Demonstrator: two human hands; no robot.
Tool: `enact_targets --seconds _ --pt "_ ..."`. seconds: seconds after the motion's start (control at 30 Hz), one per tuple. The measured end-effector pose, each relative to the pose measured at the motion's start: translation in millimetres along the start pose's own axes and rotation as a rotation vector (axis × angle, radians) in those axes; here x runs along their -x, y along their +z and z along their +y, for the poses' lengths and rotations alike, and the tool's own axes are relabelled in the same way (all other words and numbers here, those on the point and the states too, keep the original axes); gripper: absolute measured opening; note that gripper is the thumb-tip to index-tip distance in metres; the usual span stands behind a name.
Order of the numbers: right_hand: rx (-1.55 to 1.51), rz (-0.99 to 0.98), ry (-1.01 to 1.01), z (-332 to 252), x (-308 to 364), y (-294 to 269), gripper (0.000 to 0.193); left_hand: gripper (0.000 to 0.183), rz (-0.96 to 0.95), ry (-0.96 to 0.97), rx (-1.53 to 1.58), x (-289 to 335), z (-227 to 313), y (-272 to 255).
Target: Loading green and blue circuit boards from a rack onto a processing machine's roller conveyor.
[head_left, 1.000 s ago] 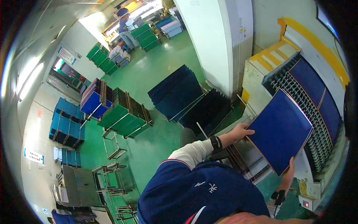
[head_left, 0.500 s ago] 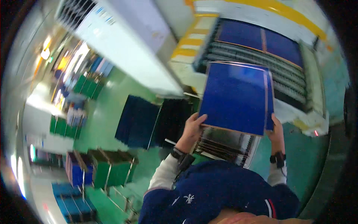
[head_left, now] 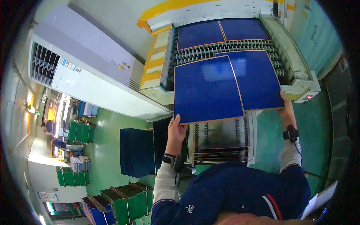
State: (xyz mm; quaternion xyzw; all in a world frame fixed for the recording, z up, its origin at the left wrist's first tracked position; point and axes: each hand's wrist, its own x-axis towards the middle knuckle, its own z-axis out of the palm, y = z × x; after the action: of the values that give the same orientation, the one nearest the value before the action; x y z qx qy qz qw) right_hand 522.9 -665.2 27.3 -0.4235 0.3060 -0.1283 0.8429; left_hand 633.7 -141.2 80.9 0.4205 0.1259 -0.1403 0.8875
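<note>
Two flat blue panels with thin copper-coloured edges are held out in front of me, side by side and slightly overlapping. My left hand (head_left: 176, 129) pinches the near left corner of the left panel (head_left: 206, 90), its thumb on top. The right panel (head_left: 258, 82) is gripped at its near right corner by my right hand (head_left: 287, 108). Their far edges lie over the near end of a roller conveyor (head_left: 202, 53); whether they touch the rollers I cannot tell. Farther along the rollers lie another left blue panel (head_left: 198, 35) and a right one (head_left: 245, 30).
Below the held panels stands a slotted rack (head_left: 221, 137) with several thin boards. To its left is a row of dark panels (head_left: 137, 152). A white cabinet (head_left: 101, 80) with a grille slants across the left. Green panel stacks (head_left: 125, 200) stand at lower left.
My view has turned. The two panels have spread apart sideways, from nearly stacked to side by side, and my hands are farther apart. The panels now reach over the conveyor's near rollers.
</note>
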Motion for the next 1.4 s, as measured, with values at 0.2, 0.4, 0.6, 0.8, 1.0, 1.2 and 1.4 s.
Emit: enact_targets --seconds 0.2,0.4,0.6,0.8,1.0,1.2,1.4 --pt "-0.310 -0.149 -0.172 -5 -17 -32 0.024 0.012 0.027 -0.084 0.073 -35 -12 -2" --pt "-0.111 -0.206 0.013 11 34 34 0.033 0.006 -0.053 -0.106 0.086 -45 -27 -11" --pt "-0.041 -0.179 -0.020 9 23 44 0.034 0.005 -0.023 -0.024 0.071 -65 -15 -4" --pt "-0.128 -0.093 -0.062 14 13 47 0.030 0.007 -0.006 0.006 0.094 -74 -5 -8" --pt "-0.138 -0.060 -0.057 8 19 47 0.029 0.010 -0.047 0.009 0.062 -93 -2 -18" --pt "-0.145 -0.026 -0.066 5 -2 37 0.027 0.008 -0.021 0.030 0.047 -113 4 -10" --pt "-0.142 -0.056 -0.037 6 -10 34 0.028 0.007 -0.017 0.002 0.077 -126 0 -15"
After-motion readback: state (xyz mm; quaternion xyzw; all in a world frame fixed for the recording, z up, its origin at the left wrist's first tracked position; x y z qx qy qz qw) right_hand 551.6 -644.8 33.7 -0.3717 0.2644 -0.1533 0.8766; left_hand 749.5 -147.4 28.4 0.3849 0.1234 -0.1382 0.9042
